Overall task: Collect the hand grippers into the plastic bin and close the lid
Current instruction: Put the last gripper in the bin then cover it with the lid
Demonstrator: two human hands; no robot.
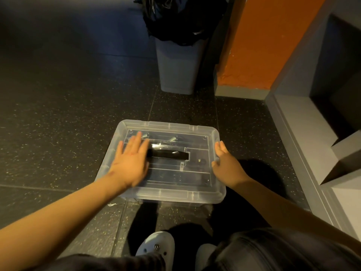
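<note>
Two hands bracket the plastic bin [195, 203], whose lid [175, 177] runs lengthwise between them: our left hand [130, 161] lies flat, fingers straight, on its left half; our right hand [224, 163] curls at its right rim, grip unclear. The hand grippers [172, 139] lie inside.

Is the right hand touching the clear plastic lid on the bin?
Touching. The head view shows the right hand gripping the right edge of the clear plastic lid, fingers curled over it, no gap.
</note>
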